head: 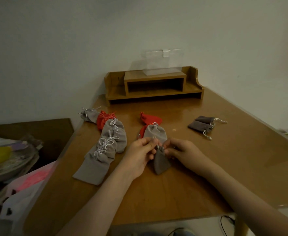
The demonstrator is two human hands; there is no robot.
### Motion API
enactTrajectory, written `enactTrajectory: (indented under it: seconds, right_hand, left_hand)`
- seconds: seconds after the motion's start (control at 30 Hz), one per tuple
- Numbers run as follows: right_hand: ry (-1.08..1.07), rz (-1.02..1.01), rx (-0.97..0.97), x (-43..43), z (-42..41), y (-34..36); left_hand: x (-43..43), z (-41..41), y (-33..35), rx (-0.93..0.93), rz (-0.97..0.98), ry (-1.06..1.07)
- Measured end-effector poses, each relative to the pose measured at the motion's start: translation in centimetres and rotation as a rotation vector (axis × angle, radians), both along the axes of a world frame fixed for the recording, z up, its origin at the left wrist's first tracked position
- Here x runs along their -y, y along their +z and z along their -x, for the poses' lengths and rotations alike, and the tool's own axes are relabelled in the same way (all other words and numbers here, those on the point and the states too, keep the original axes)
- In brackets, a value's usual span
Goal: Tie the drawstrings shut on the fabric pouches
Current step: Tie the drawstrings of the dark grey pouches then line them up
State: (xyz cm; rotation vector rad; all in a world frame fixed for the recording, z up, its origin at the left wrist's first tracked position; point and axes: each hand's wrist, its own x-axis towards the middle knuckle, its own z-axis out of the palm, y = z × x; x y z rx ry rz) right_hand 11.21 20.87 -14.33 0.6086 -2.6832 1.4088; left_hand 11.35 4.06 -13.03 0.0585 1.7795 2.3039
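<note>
Lying on the wooden table (207, 167), the dark grey pouch (161, 163) was between the two hands, with its gathered neck pointing away from the person. The left hand (139, 155) pinched the white drawstring (158, 147) at the neck with curled fingers, and a small loop of cord stood up above the thumb. The right hand (182, 152) had its fingers curled at the same neck from the other side and seemed to pinch the cord too (the light was dim, so the exact grip was hard to see). Just behind the hands lay a light grey pouch (155, 133), touching a red pouch (150, 118) beyond it. To the left, a row of light grey pouches (105, 147) overlapped one another, their white cords looped on top. To the right, well apart, two dark grey pouches (202, 124) lay side by side. At the far edge stood a wooden shelf (155, 86) with a clear plastic box (162, 63) on it.
</note>
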Motion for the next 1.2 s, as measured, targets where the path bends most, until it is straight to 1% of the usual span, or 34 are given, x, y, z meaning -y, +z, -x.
enactTrajectory:
  seconds: [0.07, 0.1, 0.17, 0.2, 0.27, 0.33, 0.4, 0.43, 0.5, 0.53, 0.57, 0.67, 0.83, 0.9, 0.97, 1.03, 1.1, 1.2]
  right_hand:
    - [-0.015, -0.154, -0.146, -0.1, 0.2, -0.3]
    - [-0.019, -0.195, -0.200, -0.1, 0.3, -0.4]
    - [-0.017, -0.200, -0.245, -0.2, 0.5, -0.6]
    - [-0.015, -0.187, -0.232, -0.2, 0.6, -0.7]
    - [-0.020, -0.119, -0.144, -0.1, 0.6, -0.6]
    - [-0.035, 0.031, -0.014, 0.0, 0.5, -0.4]
    - [-0.047, 0.217, 0.104, 0.2, 0.1, 0.0]
    - [-0.060, 0.280, 0.140, 0.2, 0.0, 0.1]
    - [-0.073, 0.348, 0.195, 0.2, -0.2, 0.2]
    - [-0.073, 0.360, 0.220, 0.2, -0.2, 0.3]
    - [-0.074, 0.362, 0.239, 0.2, -0.3, 0.4]
    - [-0.050, 0.403, 0.265, 0.2, -0.4, 0.8]
    - [0.192, 0.353, 0.222, 0.0, -0.8, 0.7]
    - [0.228, 0.339, 0.206, 0.0, -0.8, 0.5]
    - [0.227, 0.301, 0.155, 0.0, -0.8, 0.5]
    - [0.190, 0.250, 0.065, -0.1, -0.8, 0.3]
    - [0.143, 0.249, -0.003, -0.1, -0.7, 0.2]
    - [0.128, 0.257, 0.033, 0.1, -0.7, 0.1]
  left_hand:
    - [0.2, 0.0, 0.0, 0.007, 0.047, -0.041]
    - [0.2, -0.1, 0.0, 0.013, 0.055, -0.066]
    - [0.1, -0.3, 0.2, 0.013, 0.022, -0.118]
    - [0.1, -0.4, 0.4, 0.014, -0.025, -0.140]
    - [0.1, -0.6, 0.8, 0.010, -0.118, -0.163]
    - [0.2, -0.6, 1.0, 0.005, -0.183, -0.148]
    - [0.2, -0.4, 0.7, -0.028, -0.176, -0.128]
    - [0.1, -0.4, 0.3, -0.084, -0.097, -0.112]
    - [-0.1, -0.3, -0.7, -0.241, 0.212, -0.077]
    - [-0.3, -0.3, -1.0, -0.296, 0.320, -0.073]
    - [-0.5, -0.3, -1.2, -0.305, 0.351, -0.055]
    - [-0.5, -0.1, -1.2, -0.222, 0.255, 0.035]
    - [-0.5, 0.2, -1.3, -0.135, 0.199, 0.047]
    - [-0.4, 0.4, -1.3, -0.118, 0.195, 0.055]
    - [-0.4, 0.5, -1.4, -0.101, 0.181, 0.066]
    - [-0.4, 0.6, -1.5, -0.076, 0.128, 0.081]
    - [-0.4, 0.6, -1.5, -0.064, 0.076, 0.077]
    - [-0.4, 0.5, -1.6, -0.070, 0.070, 0.032]
